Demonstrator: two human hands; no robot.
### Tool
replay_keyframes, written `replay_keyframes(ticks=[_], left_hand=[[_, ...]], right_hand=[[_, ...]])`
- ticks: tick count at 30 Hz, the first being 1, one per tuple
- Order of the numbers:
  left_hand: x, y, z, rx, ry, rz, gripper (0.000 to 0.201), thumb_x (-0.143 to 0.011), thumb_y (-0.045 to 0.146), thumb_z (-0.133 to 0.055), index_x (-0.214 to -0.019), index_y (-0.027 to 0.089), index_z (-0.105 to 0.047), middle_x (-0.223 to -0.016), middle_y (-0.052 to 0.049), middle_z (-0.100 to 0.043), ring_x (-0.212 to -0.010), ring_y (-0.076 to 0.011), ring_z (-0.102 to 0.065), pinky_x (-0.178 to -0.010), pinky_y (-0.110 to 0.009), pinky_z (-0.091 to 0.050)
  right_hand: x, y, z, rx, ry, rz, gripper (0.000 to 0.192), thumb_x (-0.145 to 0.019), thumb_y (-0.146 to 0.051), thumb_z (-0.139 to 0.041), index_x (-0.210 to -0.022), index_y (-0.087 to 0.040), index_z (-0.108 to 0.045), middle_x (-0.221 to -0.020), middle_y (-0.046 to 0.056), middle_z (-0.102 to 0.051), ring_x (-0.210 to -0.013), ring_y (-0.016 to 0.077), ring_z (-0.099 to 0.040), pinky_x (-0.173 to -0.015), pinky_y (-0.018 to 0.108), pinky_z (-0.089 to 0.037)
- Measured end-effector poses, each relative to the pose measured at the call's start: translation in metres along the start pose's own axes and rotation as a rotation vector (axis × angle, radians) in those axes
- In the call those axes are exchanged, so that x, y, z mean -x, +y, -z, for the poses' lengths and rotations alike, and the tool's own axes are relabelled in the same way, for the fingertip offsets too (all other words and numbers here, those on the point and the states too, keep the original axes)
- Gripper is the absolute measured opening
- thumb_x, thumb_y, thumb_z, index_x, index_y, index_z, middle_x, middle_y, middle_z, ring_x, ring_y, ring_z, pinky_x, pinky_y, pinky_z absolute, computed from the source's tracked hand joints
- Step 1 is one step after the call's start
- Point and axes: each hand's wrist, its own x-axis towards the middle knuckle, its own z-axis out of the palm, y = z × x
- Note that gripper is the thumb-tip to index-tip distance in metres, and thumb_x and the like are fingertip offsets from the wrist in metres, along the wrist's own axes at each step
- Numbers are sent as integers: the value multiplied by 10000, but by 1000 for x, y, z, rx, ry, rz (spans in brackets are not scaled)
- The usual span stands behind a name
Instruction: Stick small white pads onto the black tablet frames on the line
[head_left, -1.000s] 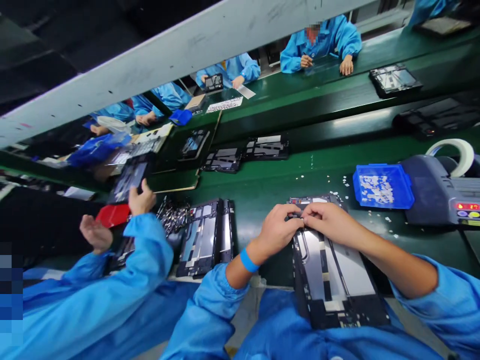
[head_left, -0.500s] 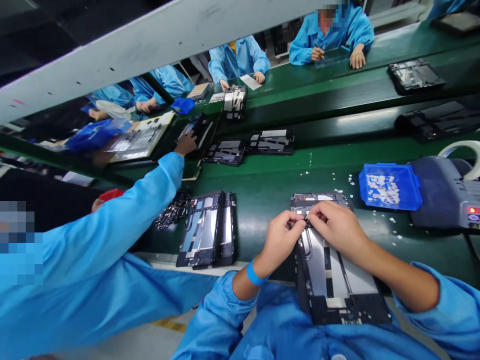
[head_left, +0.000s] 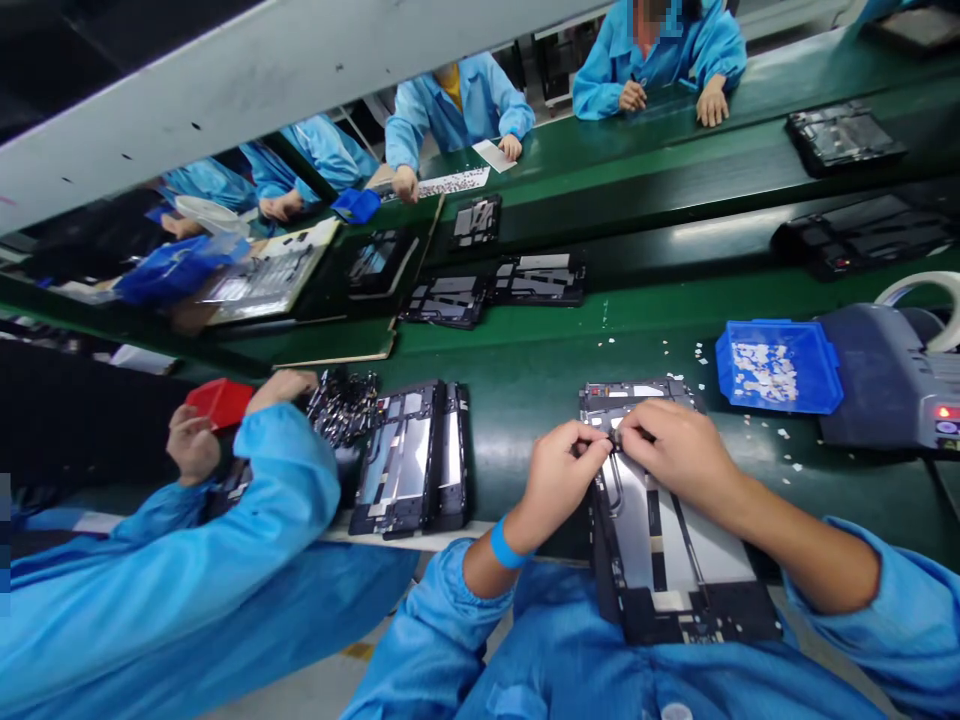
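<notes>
Lying flat — tablet frame [head_left: 660,530] (black, silver-panelled)

A dark green work table [head_left: 525,380] carries a black frame with silver-grey panels [head_left: 660,540] at the near centre, and a bright blue tray [head_left: 810,375] speckled with small white pieces at the right. Beside that tray sits a grey machine [head_left: 877,385] with a red light. At the left, a red box [head_left: 217,402] shows against light blue sleeves [head_left: 247,560], and a blue wristband [head_left: 501,545] circles the near wrist.
</notes>
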Motion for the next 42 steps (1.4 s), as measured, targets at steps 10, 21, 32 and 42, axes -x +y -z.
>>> replay_keyframes(ticks=[10, 21, 32, 42], left_hand=[[-10, -7, -4, 309, -27, 155, 126, -839, 279, -737, -861, 174, -670, -814, -23, -721, -720, -132, -636, -675, -239, -469], [4, 2, -8, 68, 90, 21, 22, -835, 208, -690, -819, 201, -703, -837, -9, -758, -686, -129, -632, -637, -244, -466], [-3, -2, -10, 311, 54, 198, 127, -822, 277, -747, -817, 187, -658, -760, -7, -707, -692, -132, -653, -667, -242, -501], [4, -1, -14, 96, 111, 5, 33, -843, 188, -692, -816, 204, -705, -841, -11, -759, -741, -143, -674, -700, -255, -521]], right_hand=[[13, 40, 64, 295, 48, -219, 195, -952, -301, -575, -912, -199, -737, -924, 118, -745, -833, 250, -674, -695, 363, -426], [4, -16, -12, -3, -51, -101, 141, -892, -199, -587, -801, -232, -689, -784, 26, -720, -746, 200, -655, -688, 308, -424], [1, 5, 14, -21, 18, -164, 113, -856, -213, -567, -748, -235, -589, -712, 6, -656, -667, 175, -602, -625, 291, -377], [14, -13, -18, 25, 16, -74, 149, -913, -195, -567, -797, -226, -655, -781, 37, -702, -735, 202, -654, -693, 313, -417]])
